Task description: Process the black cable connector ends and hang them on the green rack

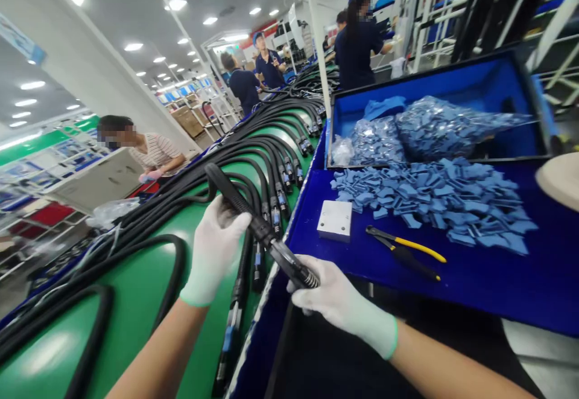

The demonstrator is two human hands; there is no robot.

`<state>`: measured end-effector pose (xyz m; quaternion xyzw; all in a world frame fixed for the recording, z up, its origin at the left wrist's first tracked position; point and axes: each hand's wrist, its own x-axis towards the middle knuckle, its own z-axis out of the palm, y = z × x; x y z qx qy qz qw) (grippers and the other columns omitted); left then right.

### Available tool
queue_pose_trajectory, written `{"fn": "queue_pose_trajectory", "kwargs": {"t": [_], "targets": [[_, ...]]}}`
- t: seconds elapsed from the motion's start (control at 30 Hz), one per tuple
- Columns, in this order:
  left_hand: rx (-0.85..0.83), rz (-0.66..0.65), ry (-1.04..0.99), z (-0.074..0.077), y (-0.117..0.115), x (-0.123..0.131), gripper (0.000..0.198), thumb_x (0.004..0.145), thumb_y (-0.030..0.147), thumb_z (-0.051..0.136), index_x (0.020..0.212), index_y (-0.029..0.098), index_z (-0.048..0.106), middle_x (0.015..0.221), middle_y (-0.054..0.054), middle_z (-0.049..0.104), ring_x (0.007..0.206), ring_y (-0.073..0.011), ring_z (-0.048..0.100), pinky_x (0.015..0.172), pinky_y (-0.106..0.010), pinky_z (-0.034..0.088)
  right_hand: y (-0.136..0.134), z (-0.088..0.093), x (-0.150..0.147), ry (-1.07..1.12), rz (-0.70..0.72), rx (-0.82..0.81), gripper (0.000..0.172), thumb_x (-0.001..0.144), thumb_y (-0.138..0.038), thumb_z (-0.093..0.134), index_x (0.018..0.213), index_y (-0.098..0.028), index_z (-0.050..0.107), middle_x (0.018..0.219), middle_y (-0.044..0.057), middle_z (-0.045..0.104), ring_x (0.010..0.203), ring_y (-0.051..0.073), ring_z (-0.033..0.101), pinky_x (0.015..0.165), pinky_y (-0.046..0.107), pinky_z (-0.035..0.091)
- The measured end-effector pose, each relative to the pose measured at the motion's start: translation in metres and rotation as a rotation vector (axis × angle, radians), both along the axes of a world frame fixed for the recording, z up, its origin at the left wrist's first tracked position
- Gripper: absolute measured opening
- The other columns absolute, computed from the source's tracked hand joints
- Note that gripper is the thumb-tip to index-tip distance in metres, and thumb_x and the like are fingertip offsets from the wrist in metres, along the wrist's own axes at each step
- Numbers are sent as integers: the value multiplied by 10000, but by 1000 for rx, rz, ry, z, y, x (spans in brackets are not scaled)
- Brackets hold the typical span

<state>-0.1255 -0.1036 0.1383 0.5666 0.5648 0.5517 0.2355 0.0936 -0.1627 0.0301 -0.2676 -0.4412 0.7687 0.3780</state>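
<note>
A black corrugated hose with a dark end fitting lies across both hands, above the seam between the green belt and the blue table. My left hand, in a white glove, is wrapped around the hose just behind the fitting. At the fitting's far end, beside a metal spring, the fingers of my gloved right hand are closed on it. To the right, pliers with yellow and black handles rest near a silver metal block. Behind these spreads a heap of small blue plastic pieces.
Several similar hoses line the green conveyor belt, their fittings toward the blue table. A blue bin holding bagged blue pieces stands at the back right, near a white post. Several people work around the line.
</note>
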Motion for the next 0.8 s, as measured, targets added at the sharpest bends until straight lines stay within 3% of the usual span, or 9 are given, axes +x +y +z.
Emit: {"fn": "queue_pose_trajectory", "kwargs": {"t": [0.07,0.13,0.2,0.27,0.43,0.57,0.67,0.73,0.8], "targets": [[69,-51,316,-15,-3,8,611,689,245,919,1265,259,714,1391,-123,605,1359,-365,510,1258,-551,301,4,0,29,-119,-45,89,490,692,-97,662,1166,-217,687,822,-36,632,592,97,470,539,245,374],[66,-356,535,-28,-8,17,430,699,201,908,1105,291,798,1290,-111,686,1339,-378,539,1293,-581,189,6,4,60,-281,-30,209,439,691,-90,651,1105,-221,711,816,-39,634,615,100,476,553,240,373],[14,-658,626,-39,-13,29,303,765,167,858,1023,321,821,1135,-93,753,1187,-350,648,1253,-583,262,6,9,84,-429,11,272,392,700,-100,640,1062,-229,720,842,-37,661,615,104,505,559,238,402],[45,-768,684,-50,-15,42,265,858,154,772,1062,320,806,1098,-87,763,1074,-310,687,1118,-543,428,5,13,100,-528,66,270,370,723,-124,621,1065,-233,714,838,-35,677,572,107,532,534,240,431],[188,-793,899,-76,-15,65,121,990,186,622,1064,222,710,1075,-74,724,977,-243,657,879,-413,521,2,9,113,-578,140,224,381,756,-166,621,1127,-228,685,787,-34,651,504,109,558,470,225,454],[-4,-766,838,-91,-17,69,115,933,217,732,994,201,636,1004,-33,682,918,-207,644,820,-342,518,-2,4,115,-592,147,182,411,779,-168,636,1186,-219,670,751,-34,619,510,102,560,481,207,450],[-124,-856,796,-99,-19,65,62,982,195,643,927,205,616,1034,-27,660,935,-189,633,850,-324,509,-1,8,123,-615,200,205,378,816,-219,669,1194,-229,670,756,-37,619,524,106,557,493,216,439],[-170,-836,797,-101,-22,62,100,1032,236,560,959,216,626,1039,-27,660,945,-189,631,866,-332,505,2,12,134,-729,123,326,335,855,-345,715,1172,-239,681,833,-15,664,643,143,618,603,257,495],[-219,-731,787,-101,-26,62,134,1053,295,525,1042,237,646,1051,-27,669,970,-199,638,890,-349,507,6,12,148,-1029,-101,507,345,879,-462,722,1105,-203,694,969,54,701,872,224,667,807,345,529]]}}
